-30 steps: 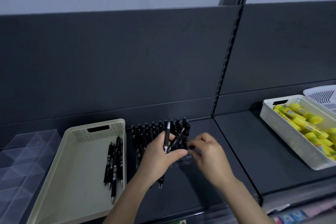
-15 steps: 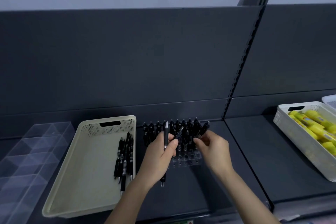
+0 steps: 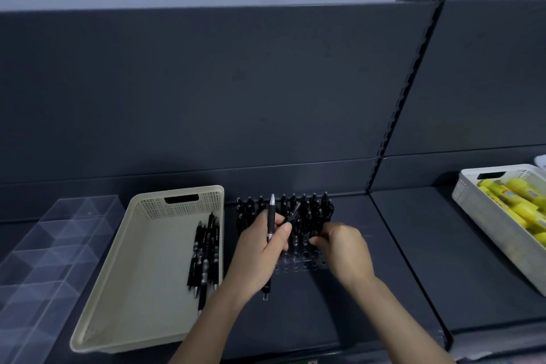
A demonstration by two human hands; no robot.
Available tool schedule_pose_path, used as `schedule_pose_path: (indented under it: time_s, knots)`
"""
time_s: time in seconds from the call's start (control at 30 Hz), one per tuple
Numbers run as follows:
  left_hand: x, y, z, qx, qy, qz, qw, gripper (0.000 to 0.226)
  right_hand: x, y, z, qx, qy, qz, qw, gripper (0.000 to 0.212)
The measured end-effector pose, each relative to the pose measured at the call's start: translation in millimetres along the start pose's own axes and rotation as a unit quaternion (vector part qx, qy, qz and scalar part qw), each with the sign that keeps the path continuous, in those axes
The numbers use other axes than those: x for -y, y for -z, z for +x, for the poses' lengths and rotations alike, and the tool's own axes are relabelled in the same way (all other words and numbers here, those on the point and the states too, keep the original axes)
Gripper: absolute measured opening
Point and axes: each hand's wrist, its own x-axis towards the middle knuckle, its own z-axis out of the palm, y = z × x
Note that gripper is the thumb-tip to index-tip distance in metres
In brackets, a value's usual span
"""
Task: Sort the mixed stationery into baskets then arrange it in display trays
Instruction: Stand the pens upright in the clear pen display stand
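The clear pen tray [image 3: 298,257] is mostly filled now; the right hand [image 3: 344,248], up at the back rows half a second ago, has dropped to the front ones, so another pen's apparently seated. Its grip is pinched low among the pens, contents unclear. The left hand [image 3: 263,248] is closed round spare pens [image 3: 271,216], cream basket [image 3: 124,284] to its left.
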Motion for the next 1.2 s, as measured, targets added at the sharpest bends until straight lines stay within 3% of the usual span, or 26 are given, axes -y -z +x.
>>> schedule_pose_path:
  time_s: [0.2,0.27,0.3,0.4,0.5,0.63,0.87,1.03,1.2]
  knots:
    - [-1.7,-1.8,2.3,0.020,-0.009,-0.012,1.000,0.011,-3.9,5.9,-5.6,-0.007,-0.029,-0.005,1.000,0.026]
    - [-2.5,-2.9,2.8,0.029,-0.007,-0.019,0.999,0.012,-3.4,11.7,-9.9,-0.035,-0.051,0.083,0.995,0.026]
    - [-3.3,-4.2,3.2,0.034,-0.008,-0.019,0.999,0.012,-0.8,16.4,-11.9,-0.035,-0.065,0.190,0.979,0.026]
    - [-6.0,-10.6,4.1,0.059,-0.021,-0.020,0.998,0.010,14.5,35.5,-15.4,0.051,-0.088,0.494,0.863,0.014]
    - [-8.1,-18.1,4.3,0.085,-0.033,-0.034,0.995,0.010,22.8,45.6,-17.9,0.103,-0.083,0.545,0.828,0.008]
    - [-7.2,-22.6,5.0,0.077,-0.014,-0.052,0.996,0.014,18.8,51.0,-19.3,0.040,-0.105,0.569,0.814,0.008]
    - [-6.1,-24.2,8.3,0.043,-0.010,-0.005,0.999,0.014,12.4,68.1,-7.8,-0.128,-0.093,0.556,0.816,0.016]
    - [-4.0,-20.5,3.2,0.040,-0.019,-0.004,0.999,0.010,-1.8,69.1,2.0,-0.179,-0.029,0.290,0.940,0.016]
    - [-6.5,-16.5,-0.5,0.035,-0.027,0.004,0.999,0.015,1.4,55.4,-1.0,-0.199,0.073,0.143,0.967,0.009]
